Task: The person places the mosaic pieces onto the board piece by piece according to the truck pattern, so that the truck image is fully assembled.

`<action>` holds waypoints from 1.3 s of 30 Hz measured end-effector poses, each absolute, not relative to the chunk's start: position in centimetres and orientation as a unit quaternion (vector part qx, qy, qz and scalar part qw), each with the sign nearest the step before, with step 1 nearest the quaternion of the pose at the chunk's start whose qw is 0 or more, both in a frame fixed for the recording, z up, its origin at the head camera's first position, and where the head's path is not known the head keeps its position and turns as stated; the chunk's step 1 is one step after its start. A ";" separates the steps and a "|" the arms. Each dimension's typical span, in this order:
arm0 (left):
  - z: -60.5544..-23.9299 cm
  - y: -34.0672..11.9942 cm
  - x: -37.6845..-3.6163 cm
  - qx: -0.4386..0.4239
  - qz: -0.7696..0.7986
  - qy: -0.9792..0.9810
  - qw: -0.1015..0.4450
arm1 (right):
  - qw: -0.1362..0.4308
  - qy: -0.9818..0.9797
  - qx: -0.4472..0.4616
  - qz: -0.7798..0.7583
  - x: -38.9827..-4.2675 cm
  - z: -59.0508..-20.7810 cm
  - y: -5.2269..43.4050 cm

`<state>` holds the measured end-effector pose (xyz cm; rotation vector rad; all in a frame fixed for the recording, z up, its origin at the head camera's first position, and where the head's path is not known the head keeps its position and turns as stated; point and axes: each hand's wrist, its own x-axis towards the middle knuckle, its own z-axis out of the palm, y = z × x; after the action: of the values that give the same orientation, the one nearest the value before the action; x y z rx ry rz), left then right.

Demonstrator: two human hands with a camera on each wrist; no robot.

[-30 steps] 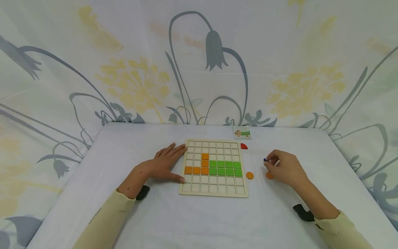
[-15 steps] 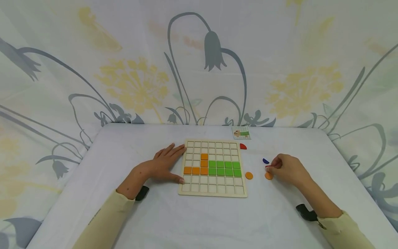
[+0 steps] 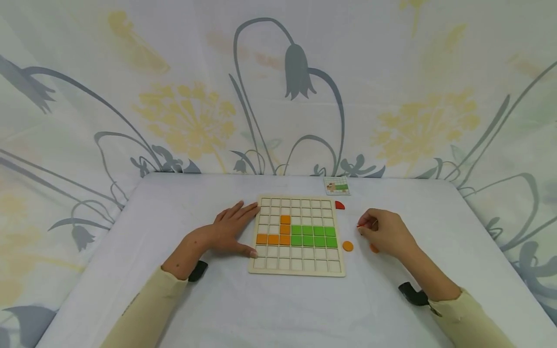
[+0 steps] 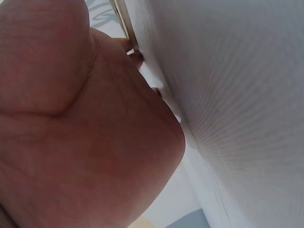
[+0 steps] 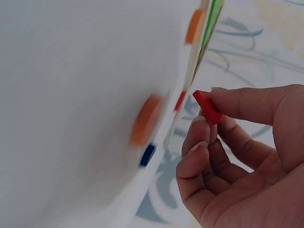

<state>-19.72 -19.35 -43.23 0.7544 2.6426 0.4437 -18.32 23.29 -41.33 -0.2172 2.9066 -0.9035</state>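
a small red piece sits pinched between thumb and curled fingertips of the right hand, held just above the white table, right of the wooden grid board. one orange disc lies between board and hand, another partly under the hand. the left hand rests flat, fingers straight, touching the board's left edge.

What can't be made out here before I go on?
- Small red piece, head view: mostly hidden in the right hand; shape unclear.
- Pattern card, head view: too small to read.
- Wooden grid board, left wrist view: blocked by the left hand.
- Orange disc, right wrist view: blurred.
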 end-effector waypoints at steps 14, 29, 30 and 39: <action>-43.4 -19.6 -19.6 0.269 0.160 0.933 0.176 | 0.053 0.923 -0.168 -0.342 -20.4 -41.2 14.9; -43.3 -19.6 -19.7 0.272 0.158 0.933 0.172 | 0.075 0.901 -0.232 -0.358 -23.2 -41.3 7.5; -43.3 -19.6 -19.7 0.272 0.158 0.933 0.173 | 0.077 0.900 -0.234 -0.359 -23.4 -41.3 7.1; -43.2 -19.6 -19.6 0.276 0.160 0.932 0.174 | 0.093 0.901 -0.238 -0.351 -24.1 -42.2 5.2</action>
<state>-19.60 -19.65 -43.21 0.7837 2.6414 0.4524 -24.11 5.16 -42.18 -0.7071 2.6735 -1.0410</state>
